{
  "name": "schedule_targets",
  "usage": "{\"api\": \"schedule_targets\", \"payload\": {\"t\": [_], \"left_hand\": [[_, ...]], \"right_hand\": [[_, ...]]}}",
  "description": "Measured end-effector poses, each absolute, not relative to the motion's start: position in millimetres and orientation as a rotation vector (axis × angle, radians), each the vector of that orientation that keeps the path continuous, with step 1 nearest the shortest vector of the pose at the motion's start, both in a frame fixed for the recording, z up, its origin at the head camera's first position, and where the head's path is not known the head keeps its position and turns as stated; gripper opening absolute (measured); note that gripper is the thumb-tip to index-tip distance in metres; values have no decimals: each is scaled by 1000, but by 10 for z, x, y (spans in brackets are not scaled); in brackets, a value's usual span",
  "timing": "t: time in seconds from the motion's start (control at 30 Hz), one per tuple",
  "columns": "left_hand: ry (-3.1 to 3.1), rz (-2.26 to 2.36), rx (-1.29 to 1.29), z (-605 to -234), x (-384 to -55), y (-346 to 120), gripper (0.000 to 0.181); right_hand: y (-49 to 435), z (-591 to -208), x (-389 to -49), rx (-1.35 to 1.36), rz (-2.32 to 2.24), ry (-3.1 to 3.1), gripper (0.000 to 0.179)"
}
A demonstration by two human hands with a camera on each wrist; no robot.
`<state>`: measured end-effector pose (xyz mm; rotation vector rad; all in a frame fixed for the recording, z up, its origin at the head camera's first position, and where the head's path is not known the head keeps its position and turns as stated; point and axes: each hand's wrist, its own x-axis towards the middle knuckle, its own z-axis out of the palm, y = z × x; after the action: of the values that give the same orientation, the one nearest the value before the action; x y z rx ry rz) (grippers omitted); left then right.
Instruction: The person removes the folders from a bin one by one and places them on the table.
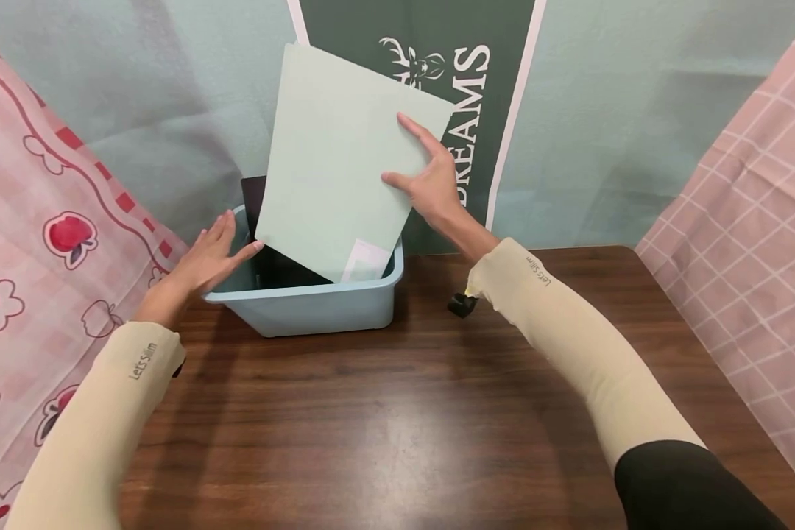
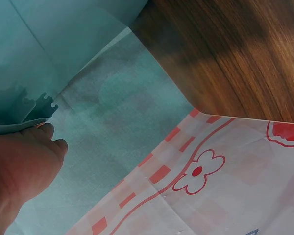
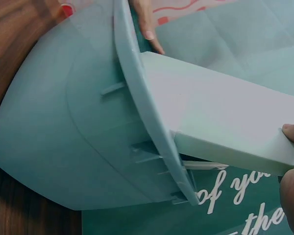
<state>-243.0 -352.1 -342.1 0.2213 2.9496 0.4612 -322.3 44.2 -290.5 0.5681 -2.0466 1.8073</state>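
Observation:
A pale green flat box [image 1: 344,158] with a white label near its lower corner stands tilted, its lower end inside a light blue plastic bin [image 1: 318,309]. My right hand [image 1: 433,180] grips the box by its upper right side, thumb on the front face. In the right wrist view the box [image 3: 220,107] shows its thickness, leaning past the bin's rim [image 3: 137,83]. At the bin's left side, my left hand [image 1: 208,258] rests on the rim with fingers extended. Its thumb reaches to the box's lower left corner. Something flat and dark [image 1: 252,195] stands in the bin behind the box.
The bin stands at the back of a brown wooden table [image 1: 397,412]. A small black object [image 1: 461,305] is by my right wrist. Behind hangs a grey-green cloth with a deer print [image 1: 427,66]. Patterned pink cloths [image 1: 755,169] line both sides.

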Motion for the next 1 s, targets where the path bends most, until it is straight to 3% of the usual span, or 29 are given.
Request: {"api": "schedule_targets", "payload": {"t": [1.0], "left_hand": [[2956,442,239,-3411,-2449,-3482,102]], "right_hand": [[1017,-2552,-3132,402,2148,-1667,99]]}}
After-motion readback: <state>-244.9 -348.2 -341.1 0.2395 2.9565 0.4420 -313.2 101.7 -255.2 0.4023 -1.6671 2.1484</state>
